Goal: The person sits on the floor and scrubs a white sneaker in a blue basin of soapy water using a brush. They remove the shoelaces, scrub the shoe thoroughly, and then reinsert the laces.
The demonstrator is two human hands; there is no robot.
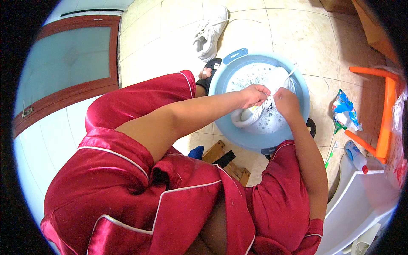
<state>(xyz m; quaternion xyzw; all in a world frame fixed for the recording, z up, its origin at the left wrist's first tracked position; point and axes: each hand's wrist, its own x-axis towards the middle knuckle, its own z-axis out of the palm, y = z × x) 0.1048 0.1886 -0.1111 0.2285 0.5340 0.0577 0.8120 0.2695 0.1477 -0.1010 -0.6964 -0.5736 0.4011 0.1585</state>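
A light-blue plastic basin (219,111) holds sudsy water. In it lies a wet white shoe (244,119), its toe end towards the upper right and its padded collar at the lower left. My left hand (255,96) is at the lacing from the left, thumb and fingers pinched on what looks like the shoe's white lace. From the right my right hand (287,101) pinches at the same lacing, its fingertips close to those of the left. A loose white lace end (291,70) hangs over the basin's upper right rim. The fingers partly hide the lacing.
Another white sneaker (208,35) lies on the tiled floor beyond the basin. To the right are a blue detergent bag (346,110), a green and white toothbrush (331,155), a bottle (355,156), an orange plastic frame (387,118) and a white plastic tub (353,204). A wooden stool (216,151) stands below.
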